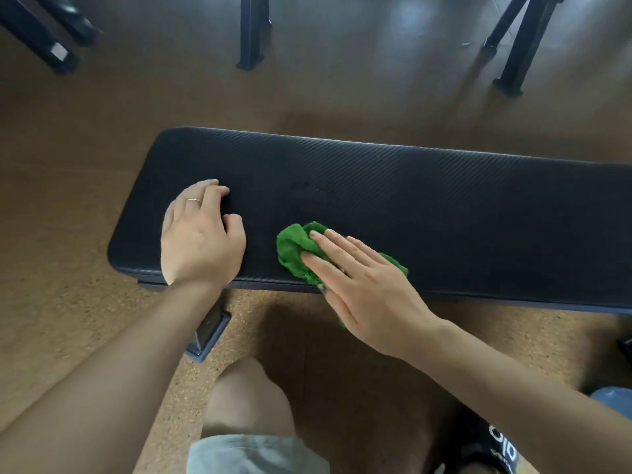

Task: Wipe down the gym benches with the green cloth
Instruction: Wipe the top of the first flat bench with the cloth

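Note:
A long black padded gym bench [393,186] runs across the middle of the view. A crumpled green cloth [292,249] lies on its near edge, towards the left end. My right hand [362,285] presses flat on the cloth with straight fingers; part of the cloth is hidden beneath the palm. My left hand [201,234] rests on the bench's left end, fingers loosely bent against the pad and holding nothing. A ring shows on one of its fingers.
The bench's metal foot [208,333] stands on the brown cork-like floor [68,268] below my left arm. Dark legs of other equipment [253,32] stand at the far side, with another frame leg [519,53] at the upper right. My bare knee [246,398] is at the bottom.

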A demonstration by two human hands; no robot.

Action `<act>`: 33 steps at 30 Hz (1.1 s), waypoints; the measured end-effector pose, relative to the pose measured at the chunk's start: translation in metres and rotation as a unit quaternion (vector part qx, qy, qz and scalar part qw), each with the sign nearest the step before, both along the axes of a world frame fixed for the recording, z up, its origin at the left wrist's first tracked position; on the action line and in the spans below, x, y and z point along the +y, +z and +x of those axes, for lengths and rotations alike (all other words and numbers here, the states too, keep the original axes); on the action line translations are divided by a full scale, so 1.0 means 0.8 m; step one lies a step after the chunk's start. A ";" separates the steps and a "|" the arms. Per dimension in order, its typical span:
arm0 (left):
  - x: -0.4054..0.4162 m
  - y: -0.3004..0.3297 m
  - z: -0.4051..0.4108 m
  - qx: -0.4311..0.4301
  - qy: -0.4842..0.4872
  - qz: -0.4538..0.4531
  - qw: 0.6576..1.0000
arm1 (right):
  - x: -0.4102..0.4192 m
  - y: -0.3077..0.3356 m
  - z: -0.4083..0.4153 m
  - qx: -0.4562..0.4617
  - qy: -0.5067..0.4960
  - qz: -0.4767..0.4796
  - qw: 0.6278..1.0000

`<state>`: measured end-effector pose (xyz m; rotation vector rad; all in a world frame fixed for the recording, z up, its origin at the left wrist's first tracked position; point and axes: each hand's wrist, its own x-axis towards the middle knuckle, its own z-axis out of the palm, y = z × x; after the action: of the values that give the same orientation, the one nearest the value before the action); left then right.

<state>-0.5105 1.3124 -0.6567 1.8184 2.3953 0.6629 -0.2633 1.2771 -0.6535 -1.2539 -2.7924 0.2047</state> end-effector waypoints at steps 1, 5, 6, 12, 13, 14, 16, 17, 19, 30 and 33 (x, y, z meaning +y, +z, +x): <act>0.001 -0.001 -0.001 0.001 0.000 0.001 1.000 | 0.001 -0.001 -0.003 -0.008 0.003 0.009 1.000; 0.003 -0.004 -0.004 0.002 -0.001 0.003 1.000 | 0.033 0.000 -0.050 -0.014 0.026 0.033 0.999; 0.003 -0.006 -0.005 0.002 -0.001 0.003 1.000 | 0.046 -0.001 -0.065 -0.007 0.029 0.032 0.999; 0.004 -0.005 -0.007 -0.009 0.003 0.010 1.000 | 0.075 0.003 -0.116 0.032 -0.035 0.013 0.999; 0.002 -0.005 -0.007 -0.009 0.001 0.012 1.000 | 0.061 0.002 -0.104 0.025 -0.032 0.013 0.999; 0.000 -0.006 -0.007 -0.008 -0.001 0.014 1.000 | 0.046 0.002 -0.087 0.013 -0.020 0.016 1.000; 0.000 -0.008 -0.008 -0.006 -0.004 0.018 1.000 | 0.023 0.001 -0.041 -0.017 0.005 0.032 0.999; 0.000 -0.008 -0.008 -0.006 -0.003 0.019 1.000 | 0.017 0.000 -0.018 -0.028 0.017 0.046 0.998; 0.002 -0.007 -0.007 -0.009 -0.003 0.018 1.000 | 0.013 -0.004 0.017 -0.046 0.029 0.075 0.996; 0.005 -0.012 -0.010 0.000 -0.003 0.018 1.000 | 0.101 0.003 -0.119 0.054 -0.069 -0.006 0.996; 0.005 -0.011 -0.009 0.000 0.001 0.017 1.000 | 0.081 0.003 -0.114 0.062 -0.073 -0.014 0.995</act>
<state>-0.5173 1.3166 -0.6653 1.8288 2.4020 0.7085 -0.3547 1.3421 -0.6510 -1.3926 -2.5913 0.3034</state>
